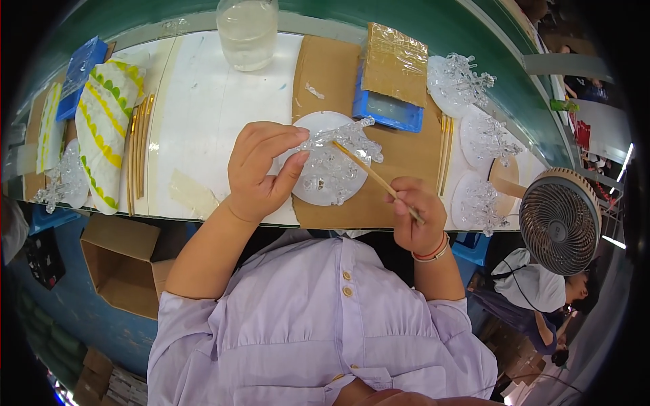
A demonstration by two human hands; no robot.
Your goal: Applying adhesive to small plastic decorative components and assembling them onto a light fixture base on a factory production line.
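A white round plate (303, 192) sits on a cardboard sheet in front of me, heaped with clear plastic pieces (330, 177). Thumb and fingers of my left hand (261, 166) close on a clear plastic piece (325, 137) over the plate's upper part; its exact shape is hard to make out. In my right hand (421, 215) is a thin wooden stick (374, 175), perhaps a fine brush, gripped near its lower end. It slants up and left, its darker tip at the clear pieces close to my left fingers.
Behind the plate stands a blue tray (387, 114) partly covered by cardboard (395, 57). A jar of clear liquid (248, 37) is at the back. Thin sticks (140, 155) lie left, beside a patterned cloth (105, 128). More loaded plates (449, 101) and a fan (560, 220) stand right.
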